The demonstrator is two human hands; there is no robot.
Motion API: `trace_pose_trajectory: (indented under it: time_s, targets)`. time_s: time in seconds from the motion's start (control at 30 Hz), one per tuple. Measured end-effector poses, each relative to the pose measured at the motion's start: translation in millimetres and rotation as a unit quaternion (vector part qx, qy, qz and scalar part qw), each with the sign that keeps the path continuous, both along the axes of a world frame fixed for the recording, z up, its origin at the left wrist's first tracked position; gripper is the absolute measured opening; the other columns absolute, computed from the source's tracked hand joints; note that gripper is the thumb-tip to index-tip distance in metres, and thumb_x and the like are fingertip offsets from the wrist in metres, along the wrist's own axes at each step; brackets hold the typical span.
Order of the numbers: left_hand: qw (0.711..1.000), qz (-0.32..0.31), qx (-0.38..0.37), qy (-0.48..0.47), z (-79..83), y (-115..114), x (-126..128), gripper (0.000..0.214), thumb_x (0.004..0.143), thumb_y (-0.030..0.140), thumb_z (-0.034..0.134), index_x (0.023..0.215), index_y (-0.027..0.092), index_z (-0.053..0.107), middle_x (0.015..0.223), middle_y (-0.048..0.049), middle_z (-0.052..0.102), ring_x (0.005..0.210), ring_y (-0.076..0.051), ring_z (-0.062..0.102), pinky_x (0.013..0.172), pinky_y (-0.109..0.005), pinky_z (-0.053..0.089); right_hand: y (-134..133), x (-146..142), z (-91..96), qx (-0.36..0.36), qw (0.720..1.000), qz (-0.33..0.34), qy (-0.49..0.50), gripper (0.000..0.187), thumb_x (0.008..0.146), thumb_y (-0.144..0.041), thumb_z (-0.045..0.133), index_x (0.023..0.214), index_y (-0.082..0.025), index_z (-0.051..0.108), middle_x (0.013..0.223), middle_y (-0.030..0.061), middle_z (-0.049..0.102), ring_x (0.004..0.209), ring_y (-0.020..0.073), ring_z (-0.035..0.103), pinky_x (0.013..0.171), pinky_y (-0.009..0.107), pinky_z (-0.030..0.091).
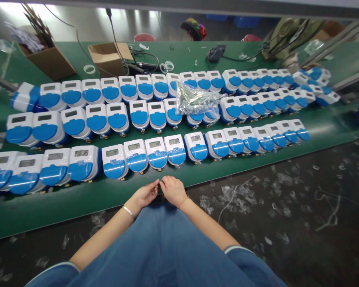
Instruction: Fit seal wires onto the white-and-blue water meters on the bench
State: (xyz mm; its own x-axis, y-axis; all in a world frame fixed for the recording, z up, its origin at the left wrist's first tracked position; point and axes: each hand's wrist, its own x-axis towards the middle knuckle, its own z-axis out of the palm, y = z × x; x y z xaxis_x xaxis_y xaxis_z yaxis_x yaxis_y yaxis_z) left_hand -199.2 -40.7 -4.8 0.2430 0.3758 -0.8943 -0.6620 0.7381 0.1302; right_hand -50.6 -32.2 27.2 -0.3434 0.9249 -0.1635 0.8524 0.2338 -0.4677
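My left hand (145, 195) and my right hand (172, 190) meet at the near edge of the green bench (77, 199), fingertips pinched together on something too small to make out. A thin bracelet sits on my left wrist. Just beyond my hands runs the nearest of three rows of white water meters with blue lids (157, 152). A clear plastic bag of small parts (194, 99) lies on top of the meters in the middle rows.
Two open cardboard boxes (109, 57) stand at the back left of the bench, with black cables and white rings beside them. The dark floor (287, 207) on the right is littered with plastic scraps. A metal frame crosses the top right.
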Motion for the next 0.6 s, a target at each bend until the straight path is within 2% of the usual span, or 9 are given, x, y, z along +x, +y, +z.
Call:
trace_pose_trajectory:
  time_s: [0.1,0.17,0.33,0.43,0.6]
  targets:
    - [1.0,-0.002,-0.006,-0.002,0.1,0.3,2.2,0.011,0.074,0.014,0.069,0.066,0.01,0.063,0.055,-0.0009,0.061,0.045,-0.005,0.056,0.046,-0.012,0.049,-2.5,-1.4,0.0,0.033,0.994,0.083,-0.065,0.018,0.09,-0.018,0.04,0.085,-0.017,0.057,0.084,0.0091,0.061,0.082,0.0201,0.053,0.069,0.028,0.035]
    - [1.0,-0.007,-0.007,0.009,-1.7,0.0,3.1,0.013,0.073,0.016,0.071,0.065,0.011,0.062,0.054,-0.0006,0.06,0.044,-0.005,0.055,0.044,-0.012,0.048,-3.4,-1.7,-3.2,0.031,0.992,0.103,-0.068,0.016,0.089,-0.016,0.042,0.087,-0.017,0.057,0.086,0.0095,0.06,0.084,0.0205,0.052,0.07,0.028,0.036]
    - [0.998,-0.026,0.03,0.042,-7.5,-2.9,6.2,0.007,0.072,0.01,0.071,0.068,0.01,0.065,0.056,-0.0013,0.061,0.044,-0.004,0.053,0.043,-0.012,0.044,-3.9,-0.1,-6.7,-0.025,0.998,0.024,-0.042,0.015,0.09,-0.021,0.045,0.087,-0.017,0.059,0.081,0.0086,0.062,0.085,0.0195,0.055,0.073,0.026,0.037]
    - [0.996,-0.039,0.048,0.063,-7.1,-4.1,7.4,0.008,0.07,0.012,0.073,0.069,0.01,0.065,0.055,-0.0006,0.06,0.045,-0.005,0.051,0.04,-0.013,0.039,-3.1,-0.3,-6.2,-0.045,0.998,-0.01,-0.031,0.015,0.09,-0.024,0.046,0.085,-0.018,0.059,0.08,0.0071,0.064,0.084,0.0188,0.057,0.073,0.025,0.039]
    - [0.996,-0.031,0.024,0.077,-3.5,-3.6,9.1,0.016,0.065,0.02,0.077,0.067,0.013,0.063,0.053,0.0025,0.055,0.045,-0.005,0.049,0.038,-0.016,0.029,-2.8,-2.6,-8.9,-0.06,0.996,-0.051,0.038,0.016,0.088,-0.025,0.051,0.078,-0.019,0.061,0.08,0.0061,0.068,0.079,0.017,0.062,0.071,0.023,0.044]
